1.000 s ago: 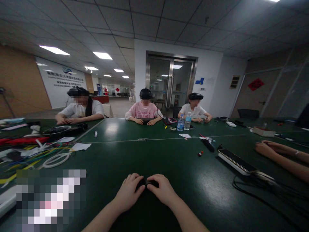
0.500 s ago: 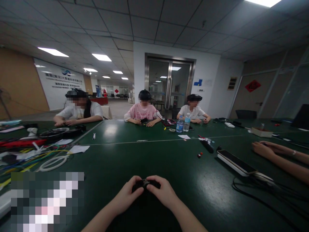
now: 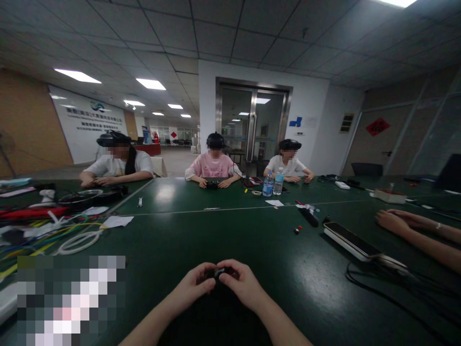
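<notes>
Close to the near edge of the dark green table (image 3: 173, 250), my left hand (image 3: 196, 282) and my right hand (image 3: 239, 280) meet around a small dark object (image 3: 218, 273) with a lighter grey patch on it. Both hands are closed on it, thumbs on the near side and fingers curled round the far side. Most of it is hidden by the fingers, and its kind cannot be made out.
Cables (image 3: 81, 242) and tools crowd the left side. A phone on a white block (image 3: 351, 242) with black cords lies right, near another person's hands (image 3: 392, 223). Two water bottles (image 3: 278, 181) stand ahead. Three people sit across, near a small wrench (image 3: 140, 202).
My fingers have shifted slightly on the small dark object, with the right hand a little higher. Across the table, the middle person's dark item has turned in their hands.
</notes>
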### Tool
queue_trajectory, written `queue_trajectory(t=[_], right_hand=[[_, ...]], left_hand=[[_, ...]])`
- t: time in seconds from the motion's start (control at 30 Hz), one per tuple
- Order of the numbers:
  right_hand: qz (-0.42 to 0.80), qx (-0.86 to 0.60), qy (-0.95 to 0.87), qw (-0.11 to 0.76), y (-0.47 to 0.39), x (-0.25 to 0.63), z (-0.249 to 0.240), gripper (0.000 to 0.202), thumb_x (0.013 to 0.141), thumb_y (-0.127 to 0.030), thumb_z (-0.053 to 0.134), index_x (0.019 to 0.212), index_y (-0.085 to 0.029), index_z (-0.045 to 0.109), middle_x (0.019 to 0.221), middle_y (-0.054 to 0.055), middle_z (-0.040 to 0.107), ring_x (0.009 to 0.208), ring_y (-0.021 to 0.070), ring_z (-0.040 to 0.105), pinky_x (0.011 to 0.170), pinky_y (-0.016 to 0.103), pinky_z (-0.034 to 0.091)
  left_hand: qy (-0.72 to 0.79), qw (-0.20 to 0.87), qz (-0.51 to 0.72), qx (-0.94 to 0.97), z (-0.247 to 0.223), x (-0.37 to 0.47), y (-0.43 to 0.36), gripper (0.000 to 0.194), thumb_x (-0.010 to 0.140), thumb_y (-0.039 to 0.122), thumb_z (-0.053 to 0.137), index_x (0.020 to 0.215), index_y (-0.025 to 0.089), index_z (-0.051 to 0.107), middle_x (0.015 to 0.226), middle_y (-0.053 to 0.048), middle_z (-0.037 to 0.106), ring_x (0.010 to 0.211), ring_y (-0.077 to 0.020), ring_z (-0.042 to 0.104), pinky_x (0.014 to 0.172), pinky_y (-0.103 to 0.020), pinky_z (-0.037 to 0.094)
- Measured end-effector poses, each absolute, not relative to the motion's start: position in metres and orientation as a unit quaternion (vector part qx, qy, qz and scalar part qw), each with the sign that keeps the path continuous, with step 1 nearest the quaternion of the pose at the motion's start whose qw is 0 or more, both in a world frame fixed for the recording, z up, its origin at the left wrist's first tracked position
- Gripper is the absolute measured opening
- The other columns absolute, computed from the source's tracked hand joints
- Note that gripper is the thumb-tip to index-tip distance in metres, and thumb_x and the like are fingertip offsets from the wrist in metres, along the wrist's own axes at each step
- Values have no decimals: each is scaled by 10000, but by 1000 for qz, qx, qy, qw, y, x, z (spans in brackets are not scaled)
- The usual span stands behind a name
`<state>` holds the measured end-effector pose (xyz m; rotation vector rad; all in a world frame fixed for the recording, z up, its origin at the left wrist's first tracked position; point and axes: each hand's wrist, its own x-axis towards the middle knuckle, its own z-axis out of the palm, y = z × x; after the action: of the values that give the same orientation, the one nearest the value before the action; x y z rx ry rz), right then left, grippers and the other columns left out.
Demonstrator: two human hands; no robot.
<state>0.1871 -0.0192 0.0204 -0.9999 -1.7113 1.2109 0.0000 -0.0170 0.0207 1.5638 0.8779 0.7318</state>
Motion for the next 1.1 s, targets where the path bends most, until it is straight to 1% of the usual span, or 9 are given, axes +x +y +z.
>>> queue_trajectory(t=[0.1, 0.2, 0.3, 0.43, 0.53, 0.63, 0.8, 0.97, 1.1], right_hand=[[494, -389, -668, 399, -18, 187, 18, 271, 744, -345, 614, 987, -228, 629, 917, 19, 624, 835, 167, 582, 762, 306, 460], [514, -385, -661, 389, -18, 187, 17, 306, 725, -362, 638, 999, -228, 619, 928, 21, 619, 843, 169, 583, 754, 303, 463], [531, -376, -654, 386, -20, 186, 19, 332, 701, -382, 661, 986, -218, 615, 925, 20, 618, 853, 173, 585, 761, 304, 462], [529, -375, -653, 392, -23, 185, 24, 296, 709, -383, 653, 945, -208, 621, 887, 14, 614, 840, 168, 582, 771, 304, 460], [529, -374, -656, 387, -23, 185, 26, 269, 726, -357, 641, 955, -218, 618, 905, 12, 611, 857, 170, 580, 780, 309, 463], [535, -376, -652, 384, -23, 186, 27, 267, 725, -352, 642, 955, -219, 617, 913, 12, 611, 872, 177, 584, 789, 320, 466], [536, -384, -650, 379, -21, 186, 23, 294, 720, -375, 646, 968, -220, 615, 927, 15, 615, 878, 180, 587, 790, 324, 471], [521, -387, -654, 389, -16, 187, 15, 306, 723, -384, 641, 981, -220, 616, 924, 19, 621, 867, 177, 590, 792, 326, 469], [518, -391, -650, 395, -14, 186, 10, 370, 701, -422, 650, 1001, -208, 610, 909, 28, 629, 847, 181, 599, 767, 322, 473]], left_hand=[[383, 556, 317, 667, 22, 1, -17, 497, 690, 545, 599, 996, 158, 534, 779, 7, 514, 690, -121, 477, 649, -261, 397], [402, 532, 331, 668, 22, 1, -18, 425, 710, 519, 591, 938, 161, 558, 807, 2, 531, 729, -130, 489, 676, -263, 398], [401, 536, 329, 666, 19, 1, -17, 422, 728, 531, 569, 913, 152, 555, 750, 11, 531, 683, -125, 497, 650, -263, 403], [391, 565, 322, 651, 11, 0, -15, 429, 736, 531, 568, 934, 152, 527, 672, 35, 511, 623, -113, 502, 616, -260, 413], [388, 577, 315, 646, 8, -2, -13, 430, 732, 480, 603, 1010, 163, 513, 753, 20, 534, 683, -119, 520, 648, -266, 428], [385, 577, 304, 653, 10, -3, -13, 439, 750, 453, 597, 1071, 167, 508, 831, -1, 549, 723, -122, 522, 676, -274, 436], [395, 566, 305, 656, 15, -1, -15, 460, 750, 510, 571, 1021, 141, 525, 766, 4, 540, 702, -125, 516, 666, -273, 429], [393, 570, 307, 653, 20, 2, -18, 510, 728, 534, 571, 1047, 141, 513, 756, 8, 540, 700, -126, 516, 665, -272, 423], [407, 561, 313, 650, 25, 4, -20, 541, 695, 573, 566, 1012, 137, 520, 739, 6, 535, 695, -130, 515, 668, -276, 420]])
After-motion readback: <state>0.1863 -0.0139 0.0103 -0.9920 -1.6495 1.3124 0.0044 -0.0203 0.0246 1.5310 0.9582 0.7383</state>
